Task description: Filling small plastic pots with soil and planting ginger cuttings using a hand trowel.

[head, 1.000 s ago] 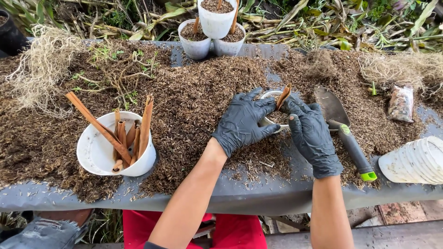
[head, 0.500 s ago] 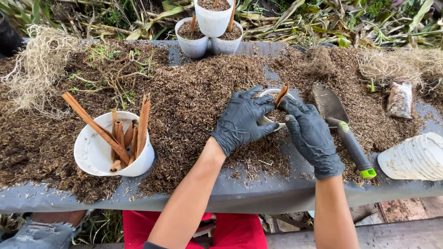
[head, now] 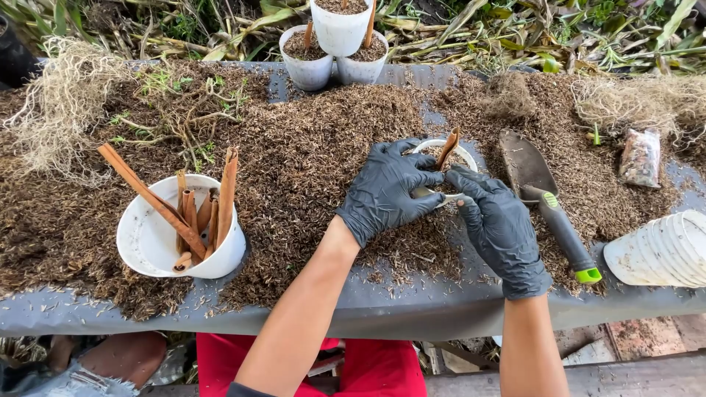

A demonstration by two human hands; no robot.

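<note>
A small white pot (head: 443,147), half buried in brown potting mix on the counter (head: 412,309), is cupped by both gloved hands, left (head: 390,192) and right (head: 500,228), fingers curled against its rim; the upright stick (head: 447,149) could be tipped if the mix is pressed unevenly.

One package: small clear plastic bag (head: 641,157), brownish mottled contents, lying flat on bark at my far right, beyond trowel (head: 548,202).
</note>
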